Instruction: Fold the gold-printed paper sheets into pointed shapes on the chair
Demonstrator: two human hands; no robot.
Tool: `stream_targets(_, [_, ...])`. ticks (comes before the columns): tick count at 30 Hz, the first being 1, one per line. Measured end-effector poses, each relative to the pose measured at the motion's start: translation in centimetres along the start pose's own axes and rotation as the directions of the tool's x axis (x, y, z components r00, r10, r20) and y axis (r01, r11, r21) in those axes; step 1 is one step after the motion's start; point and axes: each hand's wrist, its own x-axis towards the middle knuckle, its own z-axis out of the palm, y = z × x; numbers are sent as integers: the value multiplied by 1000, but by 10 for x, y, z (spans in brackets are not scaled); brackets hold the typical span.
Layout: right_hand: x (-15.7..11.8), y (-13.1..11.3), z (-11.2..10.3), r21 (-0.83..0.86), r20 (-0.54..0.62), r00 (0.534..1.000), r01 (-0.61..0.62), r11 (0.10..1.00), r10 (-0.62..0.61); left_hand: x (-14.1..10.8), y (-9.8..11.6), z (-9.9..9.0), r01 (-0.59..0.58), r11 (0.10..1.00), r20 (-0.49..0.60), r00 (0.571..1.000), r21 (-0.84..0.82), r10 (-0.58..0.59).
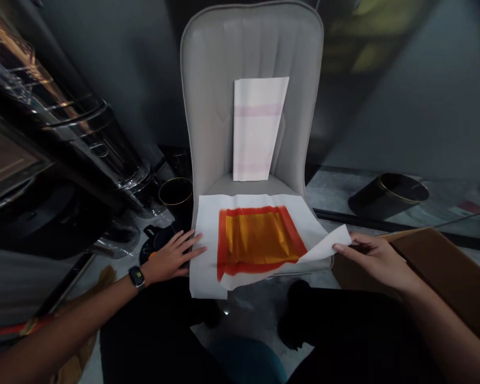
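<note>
A white cloth [207,261] with a red-bordered golden-orange panel [256,240] lies across the seat of a grey upholstered chair [208,101]. My right hand [378,261] pinches the cloth's lifted right corner between thumb and fingers, folding it back from the seat. My left hand [172,257] rests with fingers spread, its fingertips at the cloth's left edge. It wears a black smartwatch [136,277]. A folded white cloth with pink bands [256,128] stands upright against the chair back.
A brown cardboard box [436,266] sits by my right forearm. A black cylindrical container with a gold rim [388,195] lies tipped over on the floor to the right. A similar one [176,197] stands left of the chair, beside stacked glossy dark equipment [84,138].
</note>
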Motion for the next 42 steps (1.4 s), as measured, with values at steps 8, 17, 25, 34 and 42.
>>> stream_targets(8, [-8, 10, 4, -114, 400, 914, 131, 985, -75, -21, -1, 4, -100, 995, -97, 990, 16, 101])
stream_targets(17, [-20, 64, 15, -491, 577, 778, 573, 656, -249, -16, -9, 9, -29, 1000, -77, 997, 10, 30])
stream_targets(25, [8, 40, 20, -376, 635, 647, 736, 563, -422, -10, -5, -1, -107, 990, -90, 989, 94, 116])
stream_targets(34, [26, 57, 23, -322, 699, 569, 792, 519, -433, -18, -11, -5, -97, 992, -108, 988, 87, 106])
stream_targets(42, [16, 62, 20, -345, 713, 542, 824, 450, -446, -25, -9, -8, -93, 993, -163, 981, 66, 102])
